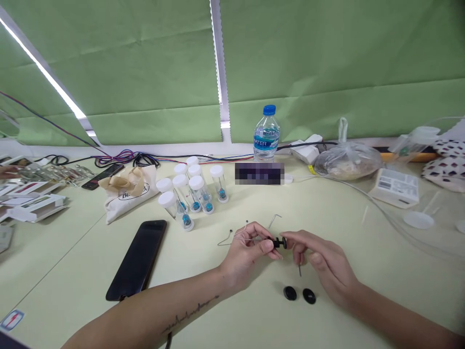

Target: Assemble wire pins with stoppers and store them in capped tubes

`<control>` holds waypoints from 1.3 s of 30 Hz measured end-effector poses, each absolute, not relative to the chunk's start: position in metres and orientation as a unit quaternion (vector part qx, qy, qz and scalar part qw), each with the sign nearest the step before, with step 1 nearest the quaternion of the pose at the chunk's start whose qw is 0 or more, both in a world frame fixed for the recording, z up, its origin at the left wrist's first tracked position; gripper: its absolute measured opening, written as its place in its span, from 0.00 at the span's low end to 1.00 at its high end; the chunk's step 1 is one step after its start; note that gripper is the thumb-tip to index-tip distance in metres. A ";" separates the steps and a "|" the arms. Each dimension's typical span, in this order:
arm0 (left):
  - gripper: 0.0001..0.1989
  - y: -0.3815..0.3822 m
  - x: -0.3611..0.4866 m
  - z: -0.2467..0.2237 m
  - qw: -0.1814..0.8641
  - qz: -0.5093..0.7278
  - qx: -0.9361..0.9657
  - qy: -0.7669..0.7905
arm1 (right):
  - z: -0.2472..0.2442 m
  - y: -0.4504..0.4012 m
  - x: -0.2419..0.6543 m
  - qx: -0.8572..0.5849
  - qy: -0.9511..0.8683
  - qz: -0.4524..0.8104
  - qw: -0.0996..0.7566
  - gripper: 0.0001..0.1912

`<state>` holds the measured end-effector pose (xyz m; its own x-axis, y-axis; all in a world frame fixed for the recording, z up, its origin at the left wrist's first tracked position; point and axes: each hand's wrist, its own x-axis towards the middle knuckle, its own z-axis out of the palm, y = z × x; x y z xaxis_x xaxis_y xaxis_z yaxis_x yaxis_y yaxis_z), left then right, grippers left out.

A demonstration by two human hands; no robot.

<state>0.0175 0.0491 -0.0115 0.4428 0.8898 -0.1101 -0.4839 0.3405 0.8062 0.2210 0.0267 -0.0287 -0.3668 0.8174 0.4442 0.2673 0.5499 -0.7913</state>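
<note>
Between thumb and fingers, my left hand (pixel 247 254) pinches a small black part (pixel 279 243) with a disc at its right end. Thin bent wires (pixel 236 236) with small dark tips stick out leftward from that hand. My right hand (pixel 323 259) is curled around a short metal rod (pixel 300 270), whose lower end shows below the fingers; its index fingertip touches the black disc. Below the hands, two round black discs (pixel 290 293) lie side by side on the table. An L-shaped metal rod (pixel 275 219) lies just beyond the hands.
Several clear, white-capped tubes (pixel 196 194) with blue pieces stand behind the left hand. A black phone (pixel 138 261) and cloth pouch (pixel 129 191) are at left. A water bottle (pixel 267 135), plastic bag (pixel 348 161) and cables (pixel 127 159) line the back. Another person's hand (pixel 7 171) shows far left.
</note>
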 end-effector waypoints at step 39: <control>0.14 0.050 0.017 -0.013 0.767 0.447 0.361 0.286 | -0.025 0.026 0.220 -0.360 -0.768 0.298 0.438 0.23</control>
